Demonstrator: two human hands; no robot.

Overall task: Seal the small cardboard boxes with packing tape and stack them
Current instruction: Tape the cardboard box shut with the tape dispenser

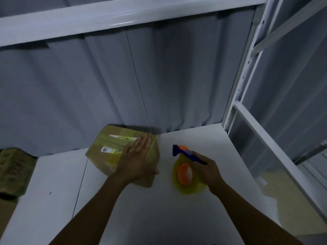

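With left hand (139,160) spread on box (106,153), right hand (208,171) gripping dispenser (184,152) beside it: risks box sliding, crooked tape (191,189).

A small brown cardboard box (106,156), flaps closed, white labels and glossy tape across its top, sits askew near the back of the white shelf (123,209), with a blue-and-orange tape dispenser (185,172) carrying a yellowish roll just to its right and a second box (12,170) at the far left edge.

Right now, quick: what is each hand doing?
Left hand: open, flat fingers pressing on the cardboard box.
Right hand: closed round the tape dispenser.
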